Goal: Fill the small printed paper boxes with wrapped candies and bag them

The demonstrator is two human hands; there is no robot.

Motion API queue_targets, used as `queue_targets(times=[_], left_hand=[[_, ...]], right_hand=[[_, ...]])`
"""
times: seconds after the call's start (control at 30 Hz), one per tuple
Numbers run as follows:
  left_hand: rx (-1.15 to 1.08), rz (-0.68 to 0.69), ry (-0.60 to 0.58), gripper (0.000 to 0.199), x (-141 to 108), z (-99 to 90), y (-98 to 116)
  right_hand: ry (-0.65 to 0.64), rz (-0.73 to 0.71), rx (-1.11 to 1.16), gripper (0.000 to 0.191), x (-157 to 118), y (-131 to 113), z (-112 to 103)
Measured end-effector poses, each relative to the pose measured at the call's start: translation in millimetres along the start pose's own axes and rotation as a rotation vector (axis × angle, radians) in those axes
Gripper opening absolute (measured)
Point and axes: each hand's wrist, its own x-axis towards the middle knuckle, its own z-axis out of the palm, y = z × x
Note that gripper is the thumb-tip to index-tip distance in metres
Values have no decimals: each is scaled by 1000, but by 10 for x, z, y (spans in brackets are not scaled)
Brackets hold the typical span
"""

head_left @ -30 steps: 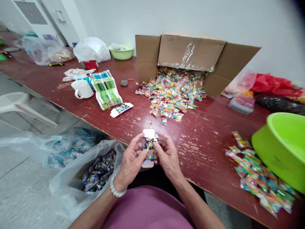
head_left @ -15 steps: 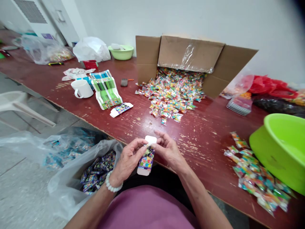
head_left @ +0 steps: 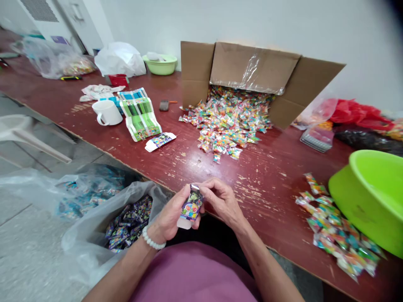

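Observation:
A small dark printed box [head_left: 192, 205] is held over the table's front edge. My left hand [head_left: 172, 213] wraps round its left side and underneath, with fingertips showing at the right. At the box's upper right corner, my right hand [head_left: 223, 201] grips with thumb and fingers. The top end looks closed, while a white flap sticks out at the bottom. Another printed box [head_left: 160, 141] lies on the table beside green printed card sheets [head_left: 140, 117]. Wrapped candies [head_left: 228, 121] spill from a cardboard box [head_left: 252, 69].
A green basin [head_left: 371, 201] stands at the right, with more wrapped candies [head_left: 340, 228] beside it. A white mug [head_left: 108, 113] is at the left. Below the table edge, a plastic bag [head_left: 85, 239] holds dark printed packs [head_left: 129, 222].
The white flap at the box's top has been folded down. My left hand has shifted from the top to wrap round the side, and my right fingers have moved onto the top corner.

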Motion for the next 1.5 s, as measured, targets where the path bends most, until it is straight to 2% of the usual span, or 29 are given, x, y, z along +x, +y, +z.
queue_targets(times=[0.17,0.33,0.4,0.5,0.63,0.77,0.9,0.97,1.0,1.03,1.13,1.27,1.4,1.47,1.5], left_hand=[[122,105,-17,54,-22,40,23],[177,151,-99,64,-40,25,72],[200,168,-101,67,-38,8,83],[238,164,-90,68,-40,-20,91],[243,154,-56,71,-43,-33,86],[197,153,5,67,8,3,71],[85,194,68,50,142,29,113],[20,247,136,40,221,-6,169],[0,269,171,37,259,-41,202],[-13,285,201,37,295,-86,235],[-63,324,290,47,385,-258,320],[-123,358,394,54,447,-430,397],[-146,335,366,57,442,-458,447],[-156,328,364,52,434,-457,448],[-155,330,367,49,430,-457,440]], right_hand=[[-41,145,155,25,68,-53,16],[20,166,332,24,107,-108,64],[48,171,321,23,95,-93,74],[69,100,162,21,39,-76,50],[-70,6,11,20,-62,-107,8],[-13,-179,-287,16,-36,-111,-1],[40,-132,-464,30,313,-57,-179],[224,-191,-704,28,569,-8,-338],[276,-223,-886,26,691,24,-415],[289,-223,-1039,28,797,62,-484],[296,-193,-1167,36,992,205,-607],[317,-164,-1165,25,1016,341,-652],[336,-165,-1075,26,865,261,-630],[350,-142,-867,29,709,155,-556],[352,-115,-677,30,618,100,-500]])
